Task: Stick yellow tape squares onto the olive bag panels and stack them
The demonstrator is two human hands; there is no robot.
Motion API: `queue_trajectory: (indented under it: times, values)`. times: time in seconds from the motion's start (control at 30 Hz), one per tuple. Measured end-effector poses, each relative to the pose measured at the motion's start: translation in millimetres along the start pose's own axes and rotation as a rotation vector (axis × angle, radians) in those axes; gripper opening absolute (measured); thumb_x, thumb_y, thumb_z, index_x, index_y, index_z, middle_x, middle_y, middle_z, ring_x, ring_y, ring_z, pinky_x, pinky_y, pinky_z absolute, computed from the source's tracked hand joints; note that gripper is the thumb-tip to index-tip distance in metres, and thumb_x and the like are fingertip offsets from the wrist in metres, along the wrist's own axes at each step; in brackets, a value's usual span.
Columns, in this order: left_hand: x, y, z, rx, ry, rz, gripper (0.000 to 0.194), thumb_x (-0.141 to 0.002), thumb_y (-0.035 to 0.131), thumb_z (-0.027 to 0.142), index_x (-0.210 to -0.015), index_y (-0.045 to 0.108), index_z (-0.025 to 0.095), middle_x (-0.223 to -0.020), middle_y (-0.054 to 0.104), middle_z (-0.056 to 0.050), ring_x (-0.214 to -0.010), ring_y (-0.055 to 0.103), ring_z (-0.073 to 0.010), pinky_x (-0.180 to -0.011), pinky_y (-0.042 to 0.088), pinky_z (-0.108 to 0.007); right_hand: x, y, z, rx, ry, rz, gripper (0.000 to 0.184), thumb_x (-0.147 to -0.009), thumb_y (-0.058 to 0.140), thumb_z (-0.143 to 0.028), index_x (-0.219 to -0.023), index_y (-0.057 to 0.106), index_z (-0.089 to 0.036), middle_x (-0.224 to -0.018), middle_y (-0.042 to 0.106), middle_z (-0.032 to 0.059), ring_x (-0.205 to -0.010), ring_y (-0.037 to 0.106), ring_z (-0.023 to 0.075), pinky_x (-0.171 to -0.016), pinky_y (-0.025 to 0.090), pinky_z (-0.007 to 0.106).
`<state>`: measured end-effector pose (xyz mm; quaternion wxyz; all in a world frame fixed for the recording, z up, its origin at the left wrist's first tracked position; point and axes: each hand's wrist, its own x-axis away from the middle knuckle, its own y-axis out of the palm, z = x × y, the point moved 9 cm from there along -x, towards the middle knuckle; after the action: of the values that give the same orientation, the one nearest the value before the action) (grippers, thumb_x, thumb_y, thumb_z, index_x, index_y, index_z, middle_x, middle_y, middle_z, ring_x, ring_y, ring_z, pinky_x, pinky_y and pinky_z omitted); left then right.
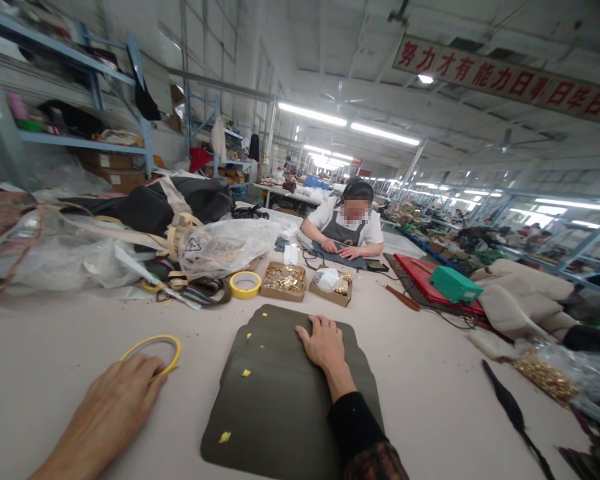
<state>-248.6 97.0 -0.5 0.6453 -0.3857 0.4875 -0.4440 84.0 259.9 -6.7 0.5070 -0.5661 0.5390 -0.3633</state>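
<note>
My left hand (pixel 114 403) is closed on the near side of a thin roll of yellow tape (pixel 176 347), at the left of the table. Overlapping dark olive panels (pixel 275 413), of leather or a similar sheet, lie in front of me. Small yellow tape bits (pixel 225 437) are stuck along their left side. On the upper right part of these panels rests my right hand (pixel 323 343), palm down, thumb apart and fingers slightly bent. It grips nothing that I can see.
A thicker yellow tape roll (pixel 245 285) stands beyond the panels, beside cardboard boxes of gold-coloured metal parts (pixel 283 280). Plastic bags (pixel 230 243) and straps crowd the left. Across the table a co-worker (pixel 347 227) handles a dark piece. A black strap (pixel 510 403) lies right.
</note>
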Motion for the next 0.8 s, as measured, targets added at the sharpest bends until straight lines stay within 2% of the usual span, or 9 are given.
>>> queue_trajectory:
  times: [0.17, 0.3, 0.4, 0.5, 0.57, 0.63, 0.7, 0.73, 0.8]
  values:
    - [1.2, -12.5, -1.5, 0.027, -0.01, 0.069, 0.033, -0.087, 0.029, 0.041, -0.077, 0.055, 0.023, -0.079, 0.064, -0.009, -0.078, 0.059, -0.0286, -0.082, 0.046, -0.046, 4.5, -1.9, 0.2, -0.036, 0.011, -0.001, 0.061, -0.092, 0.038, -0.06, -0.132, 0.054, -0.017, -0.135, 0.053, 0.0164, -0.123, 0.045, 0.0353, -0.101, 0.03, 0.049]
    - [3.1, -33.2, 9.0, 0.221, -0.13, 0.122, 0.029, -0.087, 0.029, 0.047, -0.083, 0.048, 0.025, -0.079, 0.064, 0.0, -0.084, 0.06, -0.0259, -0.088, 0.045, -0.045, 14.4, -5.0, -2.2, -0.086, 0.012, 0.03, 0.058, -0.091, 0.043, -0.057, -0.13, 0.057, -0.015, -0.135, 0.053, 0.0172, -0.126, 0.043, 0.0362, -0.104, 0.029, 0.05]
    - [12.6, -42.2, 33.7, 0.484, -0.212, 0.072, 0.031, -0.086, 0.034, 0.052, -0.091, 0.049, 0.025, -0.08, 0.065, 0.002, -0.081, 0.061, -0.023, -0.078, 0.048, -0.036, 18.5, -12.4, -6.0, -0.153, -0.009, 0.076, 0.053, -0.09, 0.049, -0.05, -0.126, 0.06, -0.013, -0.13, 0.057, 0.0194, -0.123, 0.045, 0.0377, -0.103, 0.031, 0.052]
    - [27.3, -51.4, 74.5, 0.745, -0.149, 0.005, 0.039, -0.087, 0.039, 0.06, -0.09, 0.053, 0.023, -0.08, 0.065, -0.001, -0.081, 0.061, -0.0212, -0.074, 0.048, -0.03, 21.8, -25.6, -13.2, -0.262, -0.06, 0.132, 0.044, -0.09, 0.052, -0.036, -0.124, 0.061, -0.011, -0.125, 0.06, 0.0197, -0.12, 0.05, 0.0357, -0.102, 0.036, 0.05]
    - [38.7, -55.5, 98.6, 0.886, -0.107, -0.057, 0.04, -0.089, 0.04, 0.06, -0.088, 0.054, 0.023, -0.08, 0.064, -0.001, -0.083, 0.06, -0.02, -0.075, 0.047, -0.027, 30.3, -36.7, -20.9, -0.353, -0.107, 0.159, 0.038, -0.09, 0.05, -0.027, -0.122, 0.061, -0.012, -0.122, 0.063, 0.0168, -0.117, 0.054, 0.0304, -0.101, 0.04, 0.045]
    - [50.2, -57.0, 117.6, 1.006, -0.078, -0.128, 0.04, -0.092, 0.038, 0.058, -0.088, 0.055, 0.023, -0.079, 0.062, -0.001, -0.08, 0.059, -0.0187, -0.073, 0.047, -0.026, 48.9, -48.4, -32.2, -0.446, -0.167, 0.145, 0.035, -0.09, 0.048, -0.023, -0.121, 0.061, -0.016, -0.117, 0.067, 0.0107, -0.102, 0.063, 0.0228, -0.092, 0.049, 0.037]
    - [60.7, -57.1, 133.4, 1.09, -0.048, -0.192, 0.039, -0.094, 0.036, 0.056, -0.09, 0.054, 0.022, -0.078, 0.06, -0.001, -0.078, 0.058, -0.0175, -0.073, 0.046, -0.026, 78.9, -64.9, -47.3, -0.587, -0.262, 0.108, 0.032, -0.088, 0.051, -0.021, -0.118, 0.063, -0.021, -0.107, 0.07, 0.0044, -0.079, 0.067, 0.0159, -0.074, 0.054, 0.029]
    - [65.5, -56.9, 140.9, 1.111, -0.028, -0.22, 0.038, -0.095, 0.035, 0.055, -0.091, 0.054, 0.023, -0.077, 0.059, 0.0, -0.077, 0.057, -0.017, -0.073, 0.046, -0.026, 97.6, -77.4, -55.7, -0.706, -0.331, 0.097, 0.03, -0.086, 0.053, -0.019, -0.114, 0.064, -0.02, -0.102, 0.071, 0.0035, -0.072, 0.066, 0.0143, -0.068, 0.054, 0.026]
    - [74.0, -55.6, 155.3, 1.101, 0.014, -0.263, 0.035, -0.096, 0.034, 0.053, -0.089, 0.052, 0.023, -0.076, 0.056, 0.001, -0.075, 0.055, -0.0159, -0.071, 0.045, -0.025, 136.1, -111.5, -65.3, -0.855, -0.439, 0.174, 0.021, -0.085, 0.055, -0.015, -0.101, 0.067, -0.019, -0.089, 0.07, 0.0022, -0.073, 0.064, 0.0138, -0.069, 0.052, 0.025]
